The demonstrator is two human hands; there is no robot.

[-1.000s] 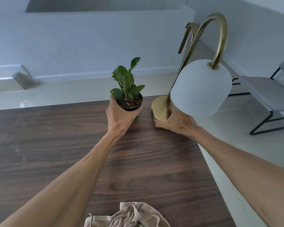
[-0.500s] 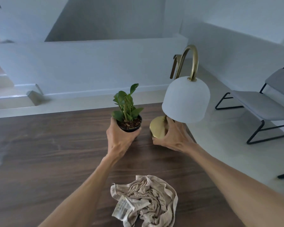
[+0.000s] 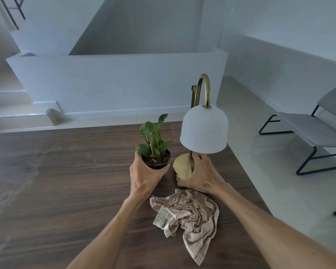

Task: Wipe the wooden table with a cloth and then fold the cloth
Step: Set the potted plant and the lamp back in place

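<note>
Beige cloth [image 3: 188, 214] lies crumpled, tag up, on the wooden table [image 3: 66, 191]
Left hand [image 3: 144, 176] grips the plant pot [image 3: 157, 163]; right hand [image 3: 201, 176] clasps the lamp base [image 3: 182, 167]

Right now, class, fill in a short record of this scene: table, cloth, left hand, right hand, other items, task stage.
table: dark wood table, streaks on its left part
cloth: beige cloth, crumpled, unfolded, lying near the table's right edge, tag showing
left hand: left hand grips the plant pot
right hand: right hand holds the lamp at its brass base
other items: grey chair on the floor at right
task stage: neither hand touches the cloth; folding not yet done
</note>
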